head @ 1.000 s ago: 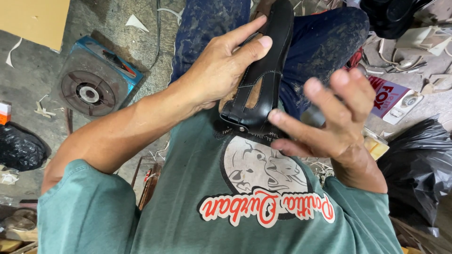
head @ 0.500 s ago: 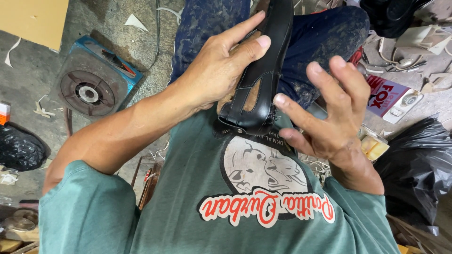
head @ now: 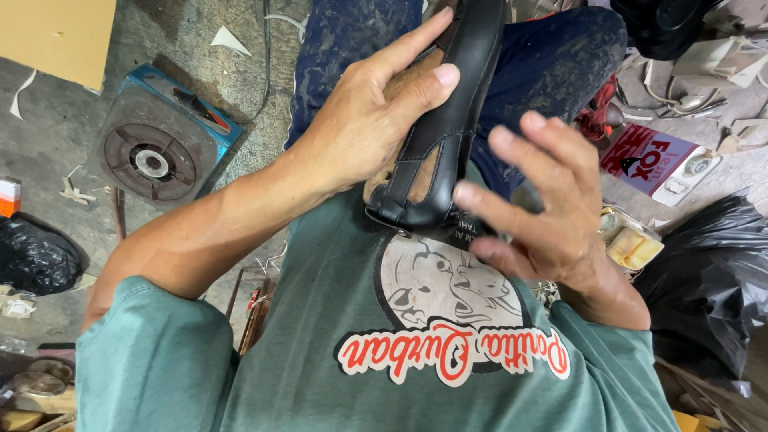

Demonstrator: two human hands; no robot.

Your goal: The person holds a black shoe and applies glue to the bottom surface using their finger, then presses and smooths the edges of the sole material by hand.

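Black leather shoe [head: 452, 120] held sole-up over the lap, left hand [head: 364, 128] clasping its brown underside, right hand [head: 544, 208] spread loose, fingertips at the heel, green shirt [head: 384, 352] below

A small shoemaking workshop, worked at floor level: bare, stained concrete floor [head: 200, 72] littered with offcut scraps [head: 228, 38], a blue-cased round burner [head: 156, 152], cardboard sheet [head: 60, 32], black plastic bags [head: 712, 288], glue tins [head: 632, 240] and an unfinished black shoe [head: 448, 120] in hand
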